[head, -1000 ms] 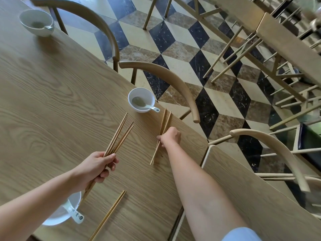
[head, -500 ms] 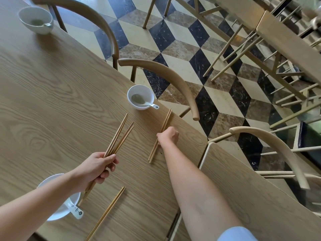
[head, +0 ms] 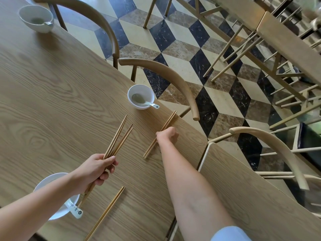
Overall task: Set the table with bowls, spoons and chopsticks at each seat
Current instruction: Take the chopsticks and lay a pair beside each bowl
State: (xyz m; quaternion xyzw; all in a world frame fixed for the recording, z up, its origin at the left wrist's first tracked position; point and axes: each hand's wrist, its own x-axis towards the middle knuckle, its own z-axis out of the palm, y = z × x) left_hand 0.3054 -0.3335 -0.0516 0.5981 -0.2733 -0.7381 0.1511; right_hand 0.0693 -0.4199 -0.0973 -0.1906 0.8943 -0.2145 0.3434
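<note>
My right hand (head: 167, 135) is closed over a pair of wooden chopsticks (head: 168, 121) that lies on the table just right of a white bowl (head: 141, 98) with a white spoon (head: 150, 104) in it. My left hand (head: 97, 168) grips a bundle of several chopsticks (head: 119, 138), tips pointing away and up off the table. A second white bowl (head: 52, 180) with a spoon (head: 73, 208) sits under my left forearm, with another chopstick pair (head: 106, 213) lying on the table to its right. A third bowl (head: 35, 18) with a spoon stands at the far left.
The long wooden table (head: 52, 101) has curved-back wooden chairs (head: 166, 75) tucked along its right edge. A second tabletop (head: 243, 197) adjoins at the lower right. Beyond is a tiled floor (head: 182, 46) and more wooden tables and chairs (head: 286, 40).
My right hand has pushed its chopstick pair farther from me, closing the two sticks together beside the middle bowl. The left hand has held still with its bundle.
</note>
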